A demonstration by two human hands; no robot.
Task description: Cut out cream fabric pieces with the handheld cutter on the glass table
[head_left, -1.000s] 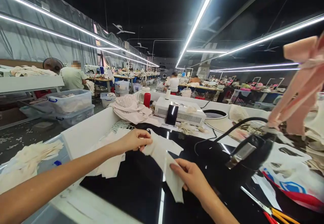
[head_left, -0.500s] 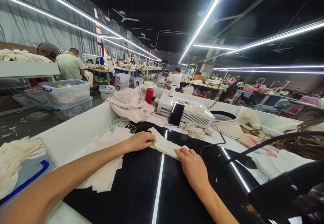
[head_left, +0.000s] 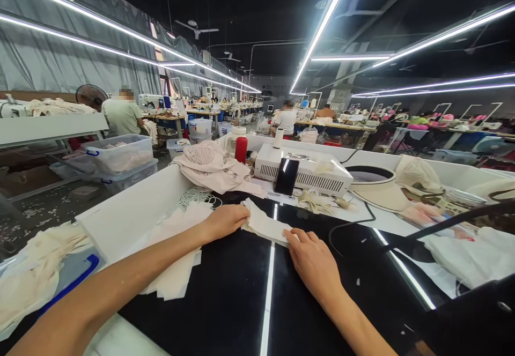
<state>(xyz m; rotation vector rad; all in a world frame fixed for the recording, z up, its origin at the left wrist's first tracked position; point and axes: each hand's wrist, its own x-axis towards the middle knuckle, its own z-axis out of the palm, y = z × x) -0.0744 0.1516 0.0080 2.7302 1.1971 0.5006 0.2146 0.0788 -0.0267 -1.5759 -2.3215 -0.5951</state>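
Note:
A folded strip of cream fabric (head_left: pixel 265 224) lies between my hands over the glossy black tabletop (head_left: pixel 229 286). My left hand (head_left: pixel 227 221) pinches its left end with closed fingers. At the strip's right end, my right hand (head_left: pixel 311 254) has its fingertips on the fabric, thumb side hidden, fingers bent close together. Under and beside my left forearm is a pile of flat cream fabric pieces (head_left: pixel 175 278). Pale green cord (head_left: pixel 197 198) lies in loops behind that pile.
A phone (head_left: pixel 287 176) leans on a white machine box (head_left: pixel 306 169). Bunched fabric (head_left: pixel 213 165) and a red spool (head_left: pixel 241 149) stand behind. A sun visor (head_left: pixel 374 187) is at right, above a black cable. Lidded bins and a seated person (head_left: pixel 123 113) are at left.
The whole view has shifted slightly, so table items appear further right. My hands keep their places on the strip, which looks slightly more bent.

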